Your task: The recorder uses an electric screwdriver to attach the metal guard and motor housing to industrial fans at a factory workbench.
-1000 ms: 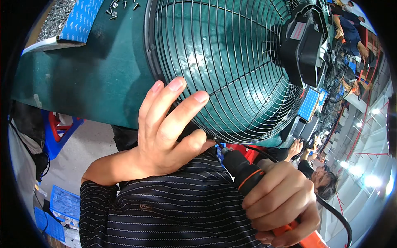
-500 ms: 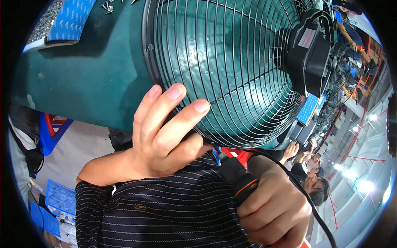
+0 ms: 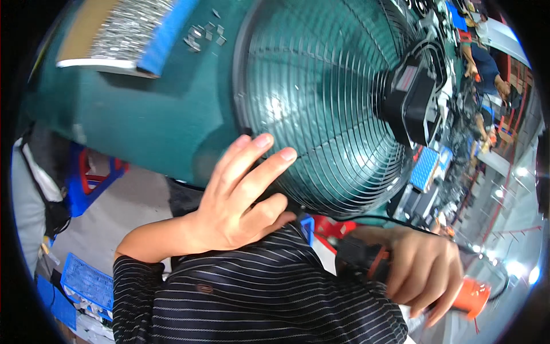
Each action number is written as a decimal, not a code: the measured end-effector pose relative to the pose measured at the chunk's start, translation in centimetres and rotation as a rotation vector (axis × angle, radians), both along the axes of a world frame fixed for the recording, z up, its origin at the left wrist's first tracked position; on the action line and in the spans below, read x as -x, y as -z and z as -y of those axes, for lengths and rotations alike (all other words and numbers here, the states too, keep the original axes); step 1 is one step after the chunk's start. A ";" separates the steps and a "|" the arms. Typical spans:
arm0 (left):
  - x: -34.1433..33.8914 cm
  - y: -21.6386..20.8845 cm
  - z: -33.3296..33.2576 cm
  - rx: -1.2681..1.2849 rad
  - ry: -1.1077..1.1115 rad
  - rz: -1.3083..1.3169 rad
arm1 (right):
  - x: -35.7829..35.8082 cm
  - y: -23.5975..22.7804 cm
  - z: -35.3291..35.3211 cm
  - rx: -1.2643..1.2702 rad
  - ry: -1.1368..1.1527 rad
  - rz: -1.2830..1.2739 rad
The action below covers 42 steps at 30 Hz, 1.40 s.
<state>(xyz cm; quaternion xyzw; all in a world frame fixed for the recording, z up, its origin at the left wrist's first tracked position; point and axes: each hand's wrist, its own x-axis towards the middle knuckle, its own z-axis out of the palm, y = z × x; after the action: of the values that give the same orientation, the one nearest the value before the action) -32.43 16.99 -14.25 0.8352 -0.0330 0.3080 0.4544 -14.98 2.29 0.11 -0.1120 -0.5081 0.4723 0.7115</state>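
Observation:
A round black wire fan guard [image 3: 321, 97] stands on the green tabletop, its black motor housing [image 3: 409, 106] on the right side. My left hand [image 3: 235, 200] holds the near rim of the guard, fingers stretched over the edge and thumb lower down by the rim. In my right hand [image 3: 427, 272] is a black and orange electric screwdriver [image 3: 364, 258], fingers wrapped round its body. It is apart from the guard, at the lower right in front of my striped shirt. Motion blurs the tool, and its tip is hard to make out.
An open cardboard box [image 3: 109, 64] of small metal pieces lies at the far left, with several loose metal pieces [image 3: 200, 34] beside it. A black cable [image 3: 378, 217] runs below the guard. A blue and red stool [image 3: 86, 178] stands left; blue boxes [image 3: 424, 168] and co-workers are at right.
My right hand has moved right with the electric screwdriver, away from the guard's lower rim. The view has shifted, showing more of the box of metal pieces. My left hand stays at the rim.

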 end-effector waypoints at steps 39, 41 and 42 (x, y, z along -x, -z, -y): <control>-4.6 -8.4 -21.2 -0.667 -0.365 -0.656 | 0.9 6.8 18.4 0.494 1.173 -0.420; -4.5 -8.1 -21.2 -0.707 -0.416 -0.531 | 1.3 6.9 18.6 0.546 1.228 -0.408; -4.3 -8.0 -21.1 -0.740 -0.465 -0.400 | 1.4 6.9 18.8 0.600 1.284 -0.387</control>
<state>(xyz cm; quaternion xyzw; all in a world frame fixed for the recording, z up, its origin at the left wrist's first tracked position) -28.16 38.08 -6.28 0.9689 0.1355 0.2024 0.0430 -16.36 -16.56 -6.79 -0.4922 -0.0568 0.0923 0.8637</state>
